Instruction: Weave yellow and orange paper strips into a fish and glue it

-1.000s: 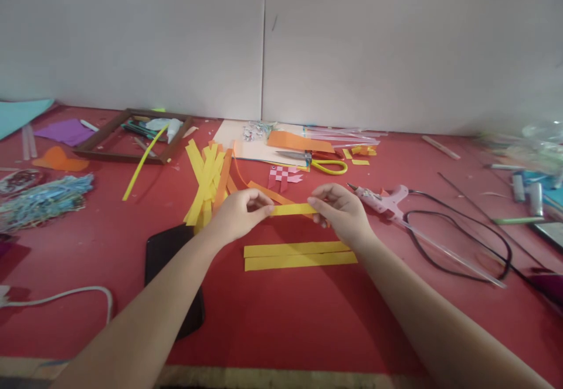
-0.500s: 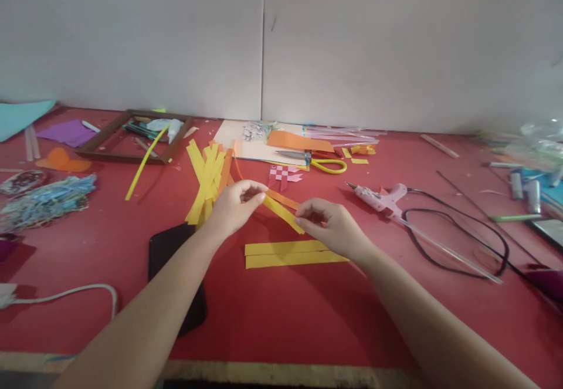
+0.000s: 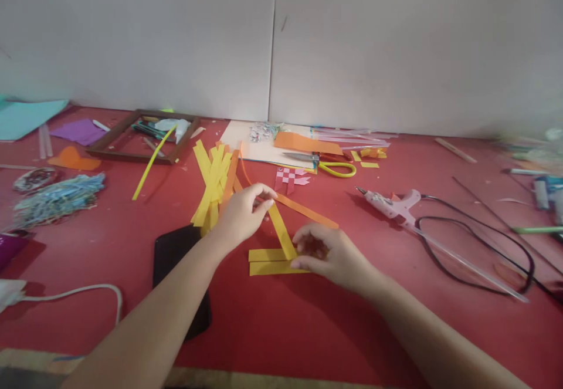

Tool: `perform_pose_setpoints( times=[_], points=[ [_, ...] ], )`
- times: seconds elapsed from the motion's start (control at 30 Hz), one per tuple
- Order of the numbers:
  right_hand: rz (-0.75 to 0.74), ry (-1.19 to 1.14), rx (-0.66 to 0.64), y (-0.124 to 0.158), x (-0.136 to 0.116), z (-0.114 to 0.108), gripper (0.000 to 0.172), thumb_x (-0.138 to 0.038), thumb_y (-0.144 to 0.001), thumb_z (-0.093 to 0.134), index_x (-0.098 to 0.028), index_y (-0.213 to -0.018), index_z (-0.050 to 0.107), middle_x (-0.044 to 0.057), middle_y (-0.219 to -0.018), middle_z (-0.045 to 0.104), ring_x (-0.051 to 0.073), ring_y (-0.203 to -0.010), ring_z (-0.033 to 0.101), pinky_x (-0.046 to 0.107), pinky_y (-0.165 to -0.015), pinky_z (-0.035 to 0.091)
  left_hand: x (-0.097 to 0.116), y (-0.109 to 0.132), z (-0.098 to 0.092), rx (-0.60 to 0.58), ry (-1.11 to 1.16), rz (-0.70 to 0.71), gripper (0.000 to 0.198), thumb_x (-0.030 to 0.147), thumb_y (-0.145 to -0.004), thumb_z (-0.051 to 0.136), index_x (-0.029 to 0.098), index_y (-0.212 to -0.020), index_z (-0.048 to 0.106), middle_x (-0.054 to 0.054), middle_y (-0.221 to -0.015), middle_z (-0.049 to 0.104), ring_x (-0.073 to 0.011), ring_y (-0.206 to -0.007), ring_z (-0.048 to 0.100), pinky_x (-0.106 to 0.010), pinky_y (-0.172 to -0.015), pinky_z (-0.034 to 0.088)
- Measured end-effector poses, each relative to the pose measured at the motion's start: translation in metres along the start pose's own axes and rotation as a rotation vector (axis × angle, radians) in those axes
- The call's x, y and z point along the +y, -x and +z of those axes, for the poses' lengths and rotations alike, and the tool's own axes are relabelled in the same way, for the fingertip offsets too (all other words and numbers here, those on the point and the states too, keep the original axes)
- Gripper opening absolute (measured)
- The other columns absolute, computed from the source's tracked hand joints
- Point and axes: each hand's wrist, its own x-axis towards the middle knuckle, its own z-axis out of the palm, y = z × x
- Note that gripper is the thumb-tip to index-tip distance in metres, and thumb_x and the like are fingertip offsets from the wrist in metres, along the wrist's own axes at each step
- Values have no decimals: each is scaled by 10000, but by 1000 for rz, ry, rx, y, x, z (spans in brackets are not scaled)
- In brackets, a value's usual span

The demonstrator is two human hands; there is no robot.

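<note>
Between the thumb and fingers of my left hand (image 3: 246,213) is the upper end of a yellow strip (image 3: 282,230). It slants down over two yellow strips (image 3: 268,268) lying side by side on the red table. My right hand (image 3: 332,257) is beside the lower end, thumb and fingers apart, over the right part of the flat strips. An orange strip (image 3: 308,210) runs from near my left fingertips toward the right. A pile of yellow strips (image 3: 213,183) lies behind my left wrist. Beyond my hands is a pink checkered woven fish (image 3: 290,176).
Scissors (image 3: 336,168) and an orange sheet (image 3: 308,142) lie at the back. A pink glue gun (image 3: 393,206) with a looped black cord is on the right. A black phone-like slab (image 3: 176,254) lies under my left forearm; a wooden frame (image 3: 132,157) stands back left.
My right hand has moved down and opened from its hold. The yellow strip has swung steeper, its lower end now over the flat strips. The orange strip now shows farther to the right.
</note>
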Motion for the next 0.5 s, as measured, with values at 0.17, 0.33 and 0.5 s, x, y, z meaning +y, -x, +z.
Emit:
perform_pose_setpoints(
  times=[0.17, 0.33, 0.5],
  points=[
    [-241, 297, 26, -1, 2, -5, 98, -299, -886, 661, -205, -897, 634, 49, -910, 667, 197, -881, 583, 344, -797, 473, -3, 0, -1, -69, -119, 48, 119, 266, -909, 545, 243, -981, 637, 2, -967, 713, -154, -817, 682, -297, -743, 525],
    [-181, 435, -102, -1, -1, -8, 61, -219, -921, 590, -207, -966, 630, 59, -975, 645, 220, -934, 551, 383, -849, 446, -5, 1, -2, -124, -137, 64, 134, 252, -913, 542, 244, -995, 648, 1, -1024, 720, -157, -877, 669, -303, -785, 520],
    [-121, 539, -130, 0, -8, -10, 164, -147, -957, 458, -195, -854, 576, 57, -934, 614, 213, -884, 511, 390, -815, 403, -4, 1, -2, -121, -197, 89, 143, 239, -914, 545, 233, -998, 660, -12, -972, 727, -159, -846, 665, -303, -788, 522]
  ],
)
